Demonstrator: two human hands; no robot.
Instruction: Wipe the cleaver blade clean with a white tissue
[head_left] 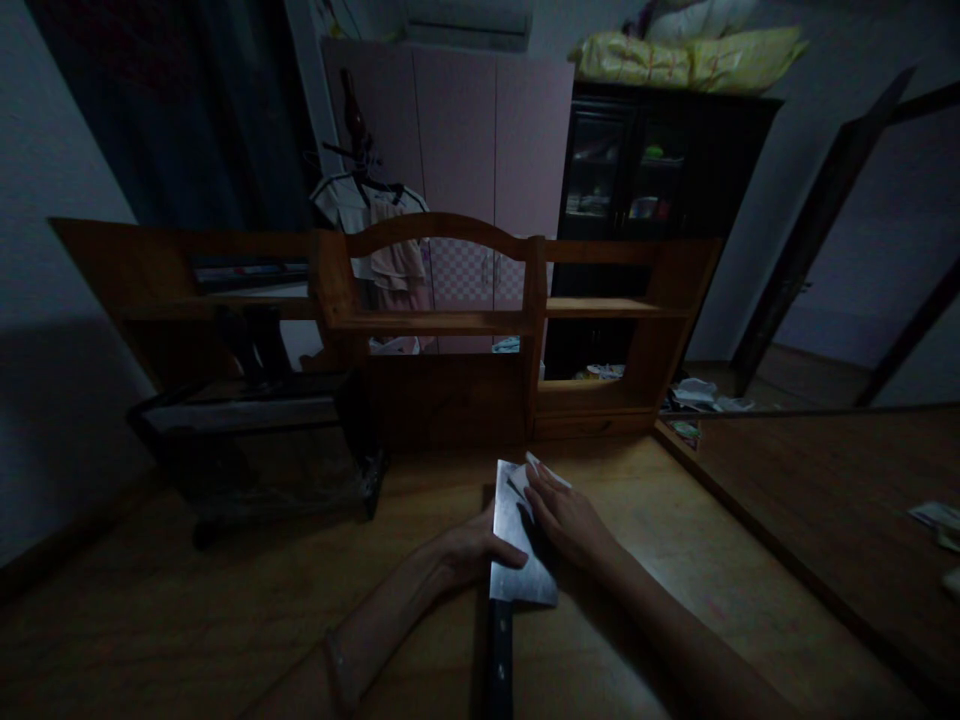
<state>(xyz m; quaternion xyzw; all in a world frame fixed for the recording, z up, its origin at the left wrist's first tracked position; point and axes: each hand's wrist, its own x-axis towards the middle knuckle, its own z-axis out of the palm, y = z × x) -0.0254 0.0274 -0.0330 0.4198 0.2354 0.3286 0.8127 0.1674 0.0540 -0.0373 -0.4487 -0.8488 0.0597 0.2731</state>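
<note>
A cleaver point(517, 575) with a broad shiny blade and a black riveted handle point(501, 645) is at the middle of the wooden desk, its handle pointing toward me. My left hand point(476, 550) grips the blade from its left edge, with the thumb lying across the upper face and the other fingers hidden beneath. Under the fingers of my right hand point(562, 510) is a white tissue or cloth point(519, 478), pressed against the far part of the blade. How much of the cloth is folded under the palm stays hidden.
On the desk's left stands a glass tank with a black frame point(262, 450). A wooden shelf unit point(439, 322) runs along the desk's back edge. To the right lies a lower wooden surface point(825, 480) behind a raised edge. The room is dim.
</note>
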